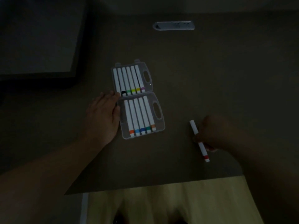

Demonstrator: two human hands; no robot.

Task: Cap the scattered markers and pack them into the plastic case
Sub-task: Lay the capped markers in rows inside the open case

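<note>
A clear plastic case (159,125) lies open flat at the middle of the dark table, both halves filled with rows of white capped markers (139,117). My left hand (103,115) rests flat on the table with fingers apart, touching the case's left edge. To the right, my right hand (210,131) is closed around the middle of a white marker with a red band (195,127), which lies low over the table, red end toward me.
A grey power outlet strip (174,26) is set into the table at the back. A dark-framed panel (37,36) fills the far left. The table's front edge (153,185) runs just above my lap. The scene is very dim.
</note>
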